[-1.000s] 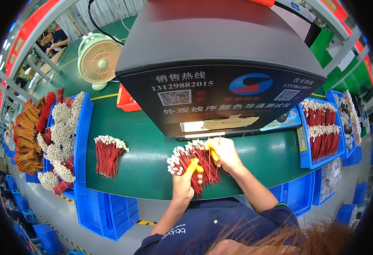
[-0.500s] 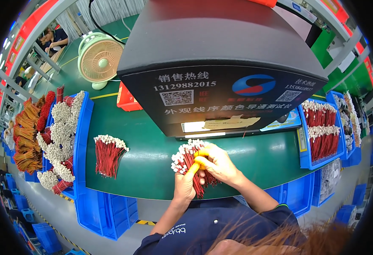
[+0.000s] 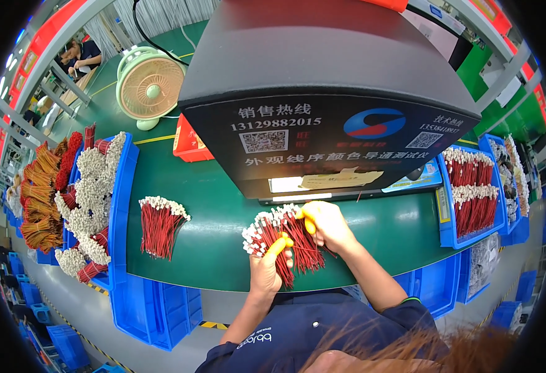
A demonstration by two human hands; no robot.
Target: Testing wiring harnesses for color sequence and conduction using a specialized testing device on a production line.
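Red wires with white connectors at their upper ends form a fanned bundle [image 3: 264, 234] in front of me. My left hand [image 3: 268, 271] grips its left part from below, thumb across the wires. At the bundle's upper right, my right hand [image 3: 327, 227] is closed in a pinch near the white connectors; its fingertips partly hide what they hold, which looks like the same red wires. Yellow covers sit on some fingertips of both hands. Another bundle of red wires [image 3: 160, 230] lies on the green table [image 3: 217, 248] to the left, connectors pointing away from me.
A black box-shaped device [image 3: 322, 124] stands just beyond my hands. On the left, a blue bin [image 3: 121, 205] holds tied wire bundles; on the right, a blue tray [image 3: 448, 230] holds more red wires. A green fan [image 3: 151, 90] and a red box [image 3: 189, 142] stand farther back.
My right hand has moved slightly right and up, away from the left thumb. The bundle is more spread out, with more of its wires showing between my hands.
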